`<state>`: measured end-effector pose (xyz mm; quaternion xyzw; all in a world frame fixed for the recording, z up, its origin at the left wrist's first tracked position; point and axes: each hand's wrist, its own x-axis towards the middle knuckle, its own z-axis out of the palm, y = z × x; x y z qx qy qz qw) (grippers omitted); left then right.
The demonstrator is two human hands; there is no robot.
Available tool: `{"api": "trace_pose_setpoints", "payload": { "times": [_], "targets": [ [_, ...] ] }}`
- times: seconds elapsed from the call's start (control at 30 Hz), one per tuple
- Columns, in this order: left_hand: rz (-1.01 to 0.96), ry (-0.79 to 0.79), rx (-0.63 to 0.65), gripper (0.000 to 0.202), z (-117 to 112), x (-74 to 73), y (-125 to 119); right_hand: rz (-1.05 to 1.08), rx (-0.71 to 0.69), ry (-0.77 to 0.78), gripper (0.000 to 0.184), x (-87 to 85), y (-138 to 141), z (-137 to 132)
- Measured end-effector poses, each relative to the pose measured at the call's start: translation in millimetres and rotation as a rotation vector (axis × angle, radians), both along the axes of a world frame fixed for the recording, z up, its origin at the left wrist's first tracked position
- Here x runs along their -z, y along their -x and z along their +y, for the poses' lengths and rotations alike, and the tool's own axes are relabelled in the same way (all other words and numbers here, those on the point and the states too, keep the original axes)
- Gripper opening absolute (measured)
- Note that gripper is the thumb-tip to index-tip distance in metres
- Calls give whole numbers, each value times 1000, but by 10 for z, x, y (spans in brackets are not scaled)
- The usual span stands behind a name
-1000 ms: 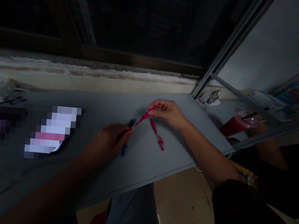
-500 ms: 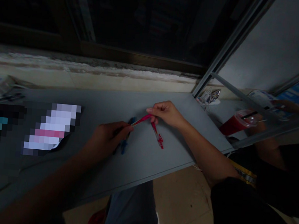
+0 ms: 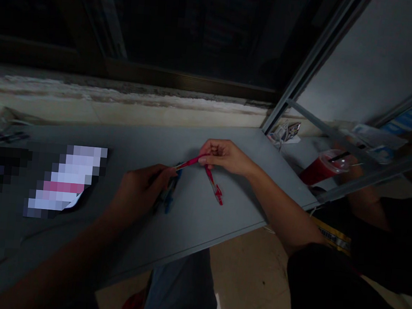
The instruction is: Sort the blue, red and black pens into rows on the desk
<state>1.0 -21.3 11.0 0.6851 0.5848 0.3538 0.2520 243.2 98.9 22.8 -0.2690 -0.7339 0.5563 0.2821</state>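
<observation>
My right hand [image 3: 226, 157] pinches a slim red pen barrel [image 3: 191, 163], its long axis running left from my fingers; my curled left hand [image 3: 138, 192] meets its tip, above a blue pen [image 3: 168, 200], though I cannot tell which it grips; a red piece [image 3: 214, 187] slants nearer across the grey desk [image 3: 250, 148].
</observation>
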Motion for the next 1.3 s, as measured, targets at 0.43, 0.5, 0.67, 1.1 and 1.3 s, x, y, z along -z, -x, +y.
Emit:
{"api": "trace_pose_setpoints", "payload": {
  "times": [0.43, 0.5, 0.67, 1.1, 1.3],
  "targets": [
    [21, -34, -8, 43, -11, -16, -10, -121, -126, -68, 50, -57, -33, -65],
    [83, -91, 18, 42, -16, 8, 1, -159, -116, -69, 62, -67, -33, -85],
    [358, -407, 67, 43, -30, 75, 43, -135, -52, -6, 70, -57, -18, -118],
    [341, -539, 621, 23, -94, 180, -173, -121, 122, 85, 49, 2, 86, -123],
    [268, -395, 645, 24, -73, 218, -162, -235, 92, -58, 51, 9, 57, -147]
  ]
}}
